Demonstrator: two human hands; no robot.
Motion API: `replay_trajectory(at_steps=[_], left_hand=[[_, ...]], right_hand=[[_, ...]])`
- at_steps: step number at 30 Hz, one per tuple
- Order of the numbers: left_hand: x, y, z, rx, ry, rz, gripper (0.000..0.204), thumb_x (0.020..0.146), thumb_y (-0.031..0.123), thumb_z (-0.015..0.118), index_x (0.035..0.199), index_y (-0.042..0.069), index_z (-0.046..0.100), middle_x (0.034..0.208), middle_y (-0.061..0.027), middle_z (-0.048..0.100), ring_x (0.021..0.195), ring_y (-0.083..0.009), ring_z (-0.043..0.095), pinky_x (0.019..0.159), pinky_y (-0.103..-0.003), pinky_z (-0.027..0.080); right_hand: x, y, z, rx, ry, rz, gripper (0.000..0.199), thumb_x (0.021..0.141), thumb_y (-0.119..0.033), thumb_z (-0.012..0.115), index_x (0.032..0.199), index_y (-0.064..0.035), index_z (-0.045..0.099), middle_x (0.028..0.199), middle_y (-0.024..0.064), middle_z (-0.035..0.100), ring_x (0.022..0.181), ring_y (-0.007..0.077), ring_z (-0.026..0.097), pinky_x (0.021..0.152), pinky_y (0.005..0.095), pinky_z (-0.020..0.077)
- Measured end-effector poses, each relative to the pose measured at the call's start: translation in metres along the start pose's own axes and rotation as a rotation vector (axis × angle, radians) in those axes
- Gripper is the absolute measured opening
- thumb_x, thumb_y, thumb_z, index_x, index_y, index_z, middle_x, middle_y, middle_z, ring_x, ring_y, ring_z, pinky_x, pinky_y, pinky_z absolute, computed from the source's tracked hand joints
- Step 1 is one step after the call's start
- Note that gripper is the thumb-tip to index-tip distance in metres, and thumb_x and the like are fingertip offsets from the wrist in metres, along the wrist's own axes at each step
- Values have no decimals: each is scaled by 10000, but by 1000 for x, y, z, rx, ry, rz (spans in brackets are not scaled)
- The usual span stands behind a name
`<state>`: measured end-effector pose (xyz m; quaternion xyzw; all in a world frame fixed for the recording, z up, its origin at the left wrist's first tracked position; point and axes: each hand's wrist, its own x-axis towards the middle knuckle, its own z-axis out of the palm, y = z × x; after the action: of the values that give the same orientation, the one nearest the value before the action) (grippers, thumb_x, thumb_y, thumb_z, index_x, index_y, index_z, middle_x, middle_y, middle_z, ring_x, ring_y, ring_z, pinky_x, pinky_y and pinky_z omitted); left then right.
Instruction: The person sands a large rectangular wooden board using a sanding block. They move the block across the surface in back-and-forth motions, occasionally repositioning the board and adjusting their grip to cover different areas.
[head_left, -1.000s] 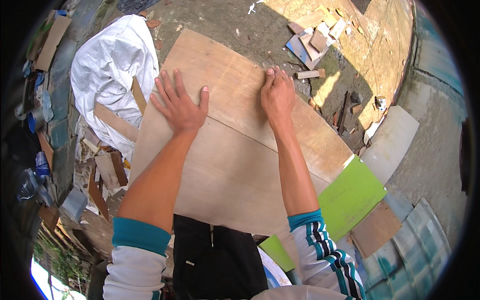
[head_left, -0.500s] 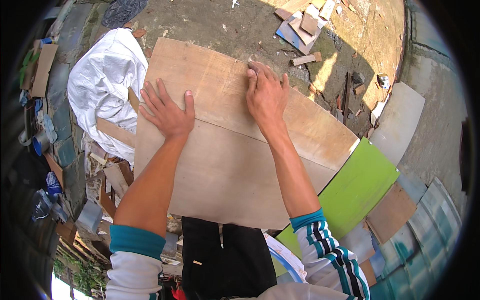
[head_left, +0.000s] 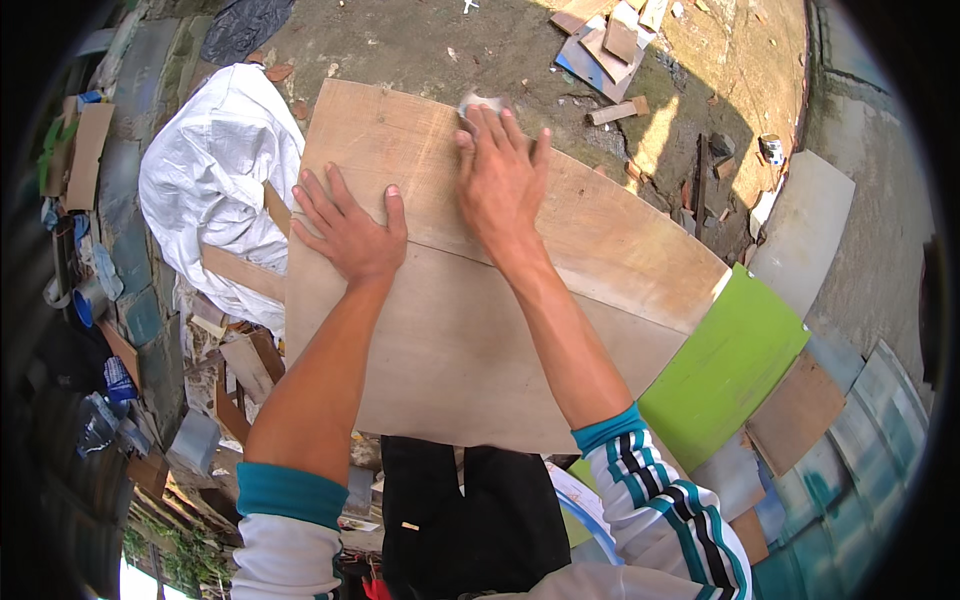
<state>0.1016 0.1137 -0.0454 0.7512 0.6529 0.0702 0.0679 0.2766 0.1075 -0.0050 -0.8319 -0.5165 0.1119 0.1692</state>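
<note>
A large wooden board (head_left: 480, 345) lies in front of me, with a long seam across it and a curved far edge. Flat on its left part rests my left hand (head_left: 355, 228), fingers spread and holding nothing. My right hand (head_left: 503, 180) presses down at the far edge of the board, fingers stretched forward over a small pale piece that looks like sandpaper (head_left: 482, 103). Most of that piece is covered by the fingers, and its whitish rim sticks out past the board's edge.
A white sack (head_left: 215, 165) and wood scraps (head_left: 245, 365) lie at the left. A green panel (head_left: 725, 365) juts out at the board's right side, near a brown offcut (head_left: 795, 412). More wood pieces (head_left: 610, 50) are piled on the ground at the far right.
My right hand has slid left and a little away along the board's far edge with the pale piece. My left hand stays flat; the whole view has shifted slightly.
</note>
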Motion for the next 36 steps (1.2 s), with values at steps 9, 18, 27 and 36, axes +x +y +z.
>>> replay_trajectory(at_steps=[9,18,27,36], left_hand=[[1,6,-2,-14,-3,12,878,955,579,527,1593,52,233,1667,-226,136,1555,-421,37,1189,-665,26],[3,6,-8,-22,-36,-15,889,955,585,523,1599,51,223,1672,-230,125,1561,-408,28,1190,-665,24],[1,2,-10,-48,-43,-31,907,931,599,555,1590,56,250,1667,-240,146,1558,-419,42,1185,-678,20],[3,10,-10,-103,-53,-21,916,929,596,558,1591,46,246,1663,-254,150,1553,-434,70,1184,-680,16]], right_hand=[[16,4,13,-30,29,100,445,1080,-317,430,1334,-7,625,1393,164,625,1370,375,515,1201,566,257],[-29,-8,8,-14,-9,-94,416,1049,-274,509,1360,-19,614,1406,172,613,1371,352,515,1184,563,299],[24,-38,21,39,-32,-190,394,1054,-265,489,1366,-65,624,1412,150,614,1368,344,521,1176,548,321],[69,-67,27,184,-143,-119,400,1059,-271,493,1352,-38,629,1396,176,619,1353,342,539,1158,484,382]])
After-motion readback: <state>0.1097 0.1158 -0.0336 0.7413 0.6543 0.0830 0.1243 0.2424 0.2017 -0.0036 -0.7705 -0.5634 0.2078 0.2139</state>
